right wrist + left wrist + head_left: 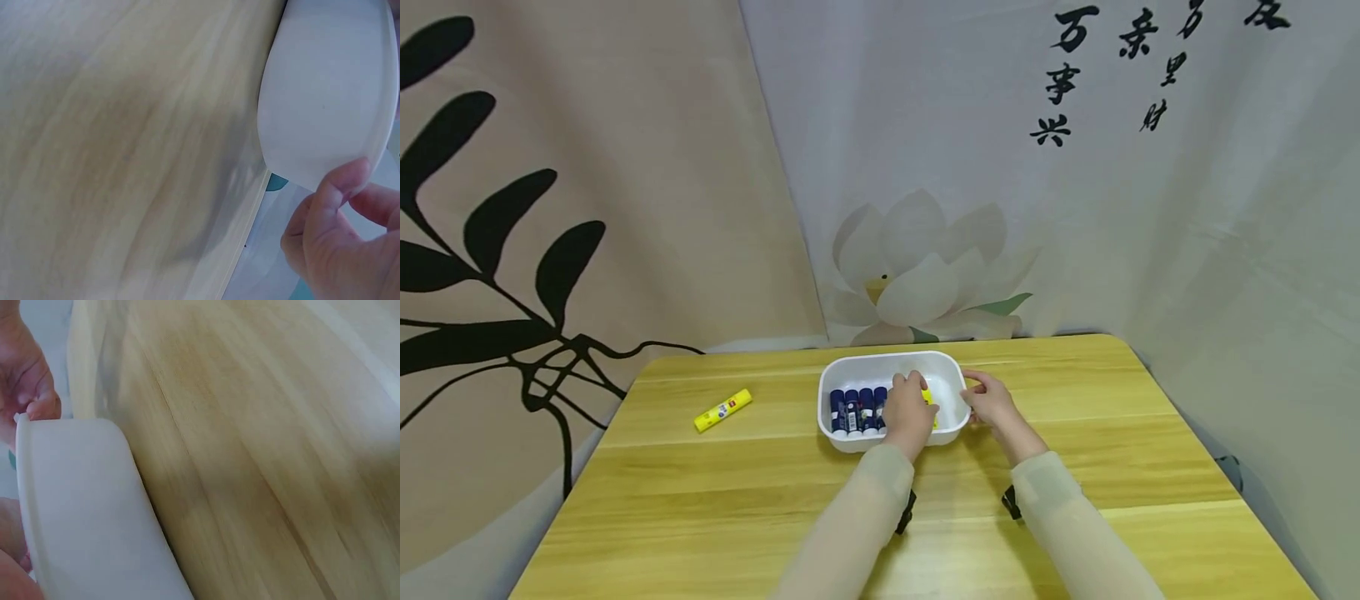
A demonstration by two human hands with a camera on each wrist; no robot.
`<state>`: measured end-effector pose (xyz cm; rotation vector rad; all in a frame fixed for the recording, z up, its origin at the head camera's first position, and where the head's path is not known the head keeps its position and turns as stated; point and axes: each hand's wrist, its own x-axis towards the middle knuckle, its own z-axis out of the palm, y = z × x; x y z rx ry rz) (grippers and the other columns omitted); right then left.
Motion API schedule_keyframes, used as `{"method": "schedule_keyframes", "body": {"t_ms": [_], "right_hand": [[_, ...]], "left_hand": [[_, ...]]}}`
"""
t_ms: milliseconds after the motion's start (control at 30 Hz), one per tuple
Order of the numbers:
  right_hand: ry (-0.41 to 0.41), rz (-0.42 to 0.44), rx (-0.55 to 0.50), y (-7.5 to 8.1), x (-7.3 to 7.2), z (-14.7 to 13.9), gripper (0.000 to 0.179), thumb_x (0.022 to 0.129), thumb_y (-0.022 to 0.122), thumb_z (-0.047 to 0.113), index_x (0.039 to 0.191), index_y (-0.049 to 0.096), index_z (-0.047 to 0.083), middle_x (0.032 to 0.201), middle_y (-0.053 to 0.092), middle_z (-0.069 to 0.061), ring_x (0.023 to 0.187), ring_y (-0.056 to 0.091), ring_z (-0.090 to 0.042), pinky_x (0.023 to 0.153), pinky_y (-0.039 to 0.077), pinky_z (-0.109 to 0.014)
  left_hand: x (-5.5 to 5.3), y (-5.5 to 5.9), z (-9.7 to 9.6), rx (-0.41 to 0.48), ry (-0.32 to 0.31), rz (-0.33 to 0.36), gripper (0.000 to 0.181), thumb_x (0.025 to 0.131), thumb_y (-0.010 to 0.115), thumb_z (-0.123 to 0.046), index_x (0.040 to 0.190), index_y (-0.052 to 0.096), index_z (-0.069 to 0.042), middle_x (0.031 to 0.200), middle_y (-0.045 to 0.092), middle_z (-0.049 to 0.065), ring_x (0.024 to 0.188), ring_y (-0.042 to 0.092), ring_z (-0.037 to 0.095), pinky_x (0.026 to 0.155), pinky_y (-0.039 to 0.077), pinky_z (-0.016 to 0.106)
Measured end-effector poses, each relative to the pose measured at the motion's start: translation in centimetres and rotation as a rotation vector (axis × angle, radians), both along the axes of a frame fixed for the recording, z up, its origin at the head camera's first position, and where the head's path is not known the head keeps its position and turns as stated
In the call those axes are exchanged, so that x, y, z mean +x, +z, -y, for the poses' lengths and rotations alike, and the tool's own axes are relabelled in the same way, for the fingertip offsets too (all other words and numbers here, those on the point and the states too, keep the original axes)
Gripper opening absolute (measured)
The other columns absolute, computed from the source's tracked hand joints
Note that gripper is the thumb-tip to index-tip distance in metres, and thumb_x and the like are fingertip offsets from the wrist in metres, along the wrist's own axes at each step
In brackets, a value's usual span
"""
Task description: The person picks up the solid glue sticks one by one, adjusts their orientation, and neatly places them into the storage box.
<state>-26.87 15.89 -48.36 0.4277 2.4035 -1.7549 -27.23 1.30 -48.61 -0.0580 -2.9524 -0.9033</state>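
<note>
A white plastic box point(880, 364) stands on the table, holding a row of several dark blue glue sticks point(852, 412) upright against its front wall. My left hand point(908, 414) reaches down inside it, thumb and fingers around a yellow glue stick point(928, 396) that the hand partly covers. At the box's right end, my right hand point(992, 402) pinches the rim between thumb and fingers. In the right wrist view this right hand point(340, 231) grips the box's corner. The left wrist view shows mostly the outer wall point(94, 506), with the left hand point(12, 575) cut off at the edge.
Another yellow glue stick point(723, 410) lies at a slant on the wooden table point(737, 500), left of the box. Behind the table's far edge hangs a printed curtain point(925, 125) with a flower and dark characters.
</note>
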Motion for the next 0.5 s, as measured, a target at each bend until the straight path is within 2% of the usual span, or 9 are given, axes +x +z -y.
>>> {"method": "schedule_keyframes", "body": {"t_ms": [100, 233, 400, 500], "right_hand": [[-0.01, 0.0, 0.004, -0.1, 0.0, 0.0, 0.043, 0.094, 0.055, 0.008, 0.137, 0.049, 0.013, 0.099, 0.052, -0.013, 0.059, 0.051, -0.014, 0.061, 0.052, -0.036], [-0.019, 0.0, 0.014, -0.2, 0.0, 0.1, 0.044, 0.094, 0.055, 0.008, 0.137, 0.048, 0.012, 0.099, 0.05, -0.012, 0.06, 0.05, -0.014, 0.062, 0.052, -0.036], [-0.017, 0.01, 0.002, -0.4, 0.0, 0.2, 0.044, 0.095, 0.054, 0.007, 0.138, 0.047, 0.012, 0.098, 0.046, -0.012, 0.06, 0.048, -0.014, 0.061, 0.051, -0.035], [-0.021, 0.015, -0.01, -0.4, 0.0, 0.2, 0.043, 0.095, 0.054, 0.008, 0.137, 0.048, 0.013, 0.098, 0.045, -0.011, 0.059, 0.048, -0.013, 0.061, 0.051, -0.034]], "left_hand": [[0.2, 0.0, 0.7, 0.023, -0.015, -0.079, 0.034, 0.077, 0.078, -0.026, 0.102, 0.056, -0.019, 0.099, 0.051, 0.003, 0.085, 0.056, 0.022, 0.06, 0.043, 0.033], [0.4, 0.5, 2.8, 0.029, -0.047, -0.168, 0.041, 0.082, 0.074, -0.027, 0.119, 0.057, -0.021, 0.111, 0.053, 0.003, 0.1, 0.056, 0.022, 0.075, 0.049, 0.037], [0.8, 1.4, 7.2, 0.066, -0.062, -0.225, 0.051, 0.087, 0.068, -0.029, 0.134, 0.051, -0.02, 0.126, 0.052, 0.005, 0.115, 0.051, 0.024, 0.092, 0.047, 0.042], [0.8, 1.6, 10.3, 0.076, -0.053, -0.26, 0.052, 0.088, 0.066, -0.028, 0.137, 0.05, -0.019, 0.13, 0.052, 0.007, 0.119, 0.049, 0.028, 0.095, 0.046, 0.044]]}}
